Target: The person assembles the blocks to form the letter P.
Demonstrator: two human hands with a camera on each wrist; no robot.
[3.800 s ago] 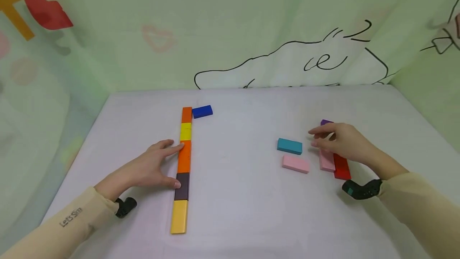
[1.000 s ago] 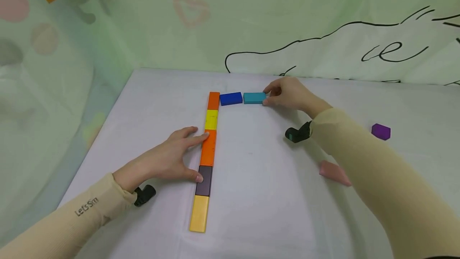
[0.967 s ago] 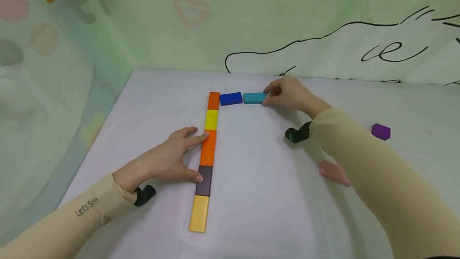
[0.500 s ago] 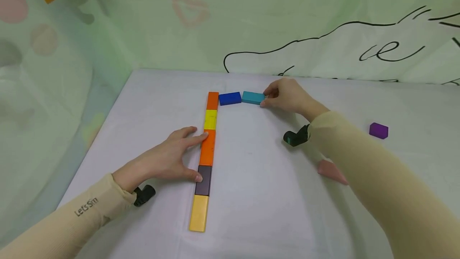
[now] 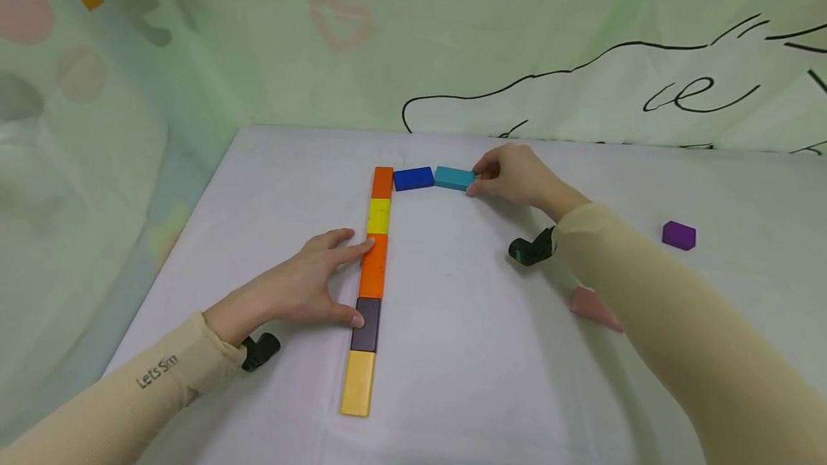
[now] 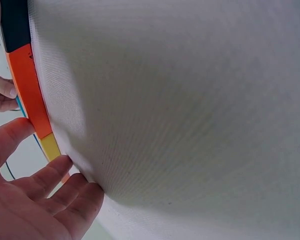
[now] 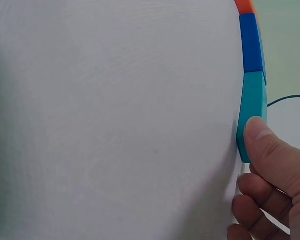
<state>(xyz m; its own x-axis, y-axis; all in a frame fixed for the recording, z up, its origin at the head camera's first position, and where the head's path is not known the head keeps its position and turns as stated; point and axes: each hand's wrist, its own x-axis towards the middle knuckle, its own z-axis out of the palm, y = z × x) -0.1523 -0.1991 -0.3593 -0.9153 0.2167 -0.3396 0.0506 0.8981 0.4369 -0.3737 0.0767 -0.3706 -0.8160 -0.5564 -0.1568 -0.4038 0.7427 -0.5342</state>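
Right hand [image 5: 513, 176] is pinching the right end of a teal block [image 5: 454, 177] between thumb and fingers; the right wrist view is showing the thumb lying on its face. Left hand [image 5: 304, 278] is spreading its fingers: index fingertip is touching a long orange block [image 5: 373, 268], thumb tip is touching a dark purple block [image 5: 369, 332]. Whether the left hand is pressing down or only resting, cannot tell.

Teal block is lying on the white table [image 5: 452, 364] near the far edge, its left end meeting a blue block [image 5: 413, 179] at a slight angle. Blue block's other end is meeting a short orange block [image 5: 383, 182], which is forming the far end of a straight row.

Row is standing in from the table's left edge and running from near the far edge toward the near side. Order from the far end: short orange, yellow block [image 5: 379, 216], long orange, dark purple, golden block [image 5: 358, 382]; neighbours are touching end to end.

Farther toward the table's right side, a bright purple block [image 5: 679, 235] is lying well apart from the row. Pink block [image 5: 593, 310] is lying nearer the near side, partly hiding behind the right sleeve [image 5: 672, 329]. Left sleeve [image 5: 138, 379] is bearing dark lettering.
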